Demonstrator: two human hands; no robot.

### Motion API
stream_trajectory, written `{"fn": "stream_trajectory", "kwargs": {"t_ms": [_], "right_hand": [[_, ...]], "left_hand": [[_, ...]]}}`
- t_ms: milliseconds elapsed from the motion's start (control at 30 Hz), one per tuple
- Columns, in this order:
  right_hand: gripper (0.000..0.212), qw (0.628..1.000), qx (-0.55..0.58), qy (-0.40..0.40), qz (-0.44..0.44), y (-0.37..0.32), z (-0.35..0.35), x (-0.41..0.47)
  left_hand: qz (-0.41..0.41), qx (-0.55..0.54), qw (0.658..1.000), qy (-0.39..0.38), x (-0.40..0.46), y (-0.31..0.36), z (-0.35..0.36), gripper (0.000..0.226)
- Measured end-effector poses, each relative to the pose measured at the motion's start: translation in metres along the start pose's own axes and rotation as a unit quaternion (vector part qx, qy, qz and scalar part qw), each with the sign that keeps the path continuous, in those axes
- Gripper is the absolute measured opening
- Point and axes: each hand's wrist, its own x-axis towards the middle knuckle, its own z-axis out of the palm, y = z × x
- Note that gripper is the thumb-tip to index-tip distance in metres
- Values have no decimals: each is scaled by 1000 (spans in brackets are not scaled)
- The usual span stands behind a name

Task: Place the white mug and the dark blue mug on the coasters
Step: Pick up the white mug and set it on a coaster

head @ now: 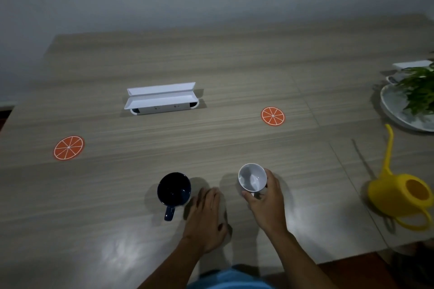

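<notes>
A white mug (pixel 252 177) stands near the table's front edge, right of centre, and my right hand (pixel 266 202) is wrapped around its near side. To its left stands a dark blue mug (pixel 174 189), upright, with its handle pointing toward me. My left hand (pixel 206 216) lies flat on the table just right of the blue mug, fingers apart, not holding it. Two orange-slice coasters lie bare: one coaster (pixel 68 147) at the far left, the other coaster (pixel 272 116) beyond the white mug to the right.
An open white box (pixel 161 98) sits mid-table behind the mugs. A yellow watering can (pixel 402 191) stands at the right edge, its spout pointing away. Behind it is a plate (pixel 394 110) with a green plant (pixel 419 88).
</notes>
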Motion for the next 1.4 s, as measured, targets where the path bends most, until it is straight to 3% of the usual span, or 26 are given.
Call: {"fn": "stream_trajectory", "kwargs": {"t_ms": [233, 533, 633, 800, 1200, 1400], "right_hand": [[85, 999, -2, 50, 13, 5, -20, 20], [78, 994, 10, 101, 48, 11, -38, 75], [78, 992, 19, 113, 49, 10, -41, 96], [79, 990, 41, 115, 72, 9, -45, 129], [81, 984, 41, 170, 43, -8, -42, 209], [79, 988, 28, 143, 41, -16, -39, 250]], "left_hand": [[-9, 5, 1000, -15, 67, 24, -21, 102], [-35, 29, 997, -69, 140, 26, -30, 130], [-24, 35, 999, -29, 136, 24, -21, 126], [-35, -2, 997, 73, 138, 25, -9, 101], [-44, -3, 991, 124, 144, 16, 6, 89], [-42, -7, 989, 144, 143, 14, 10, 89]]}}
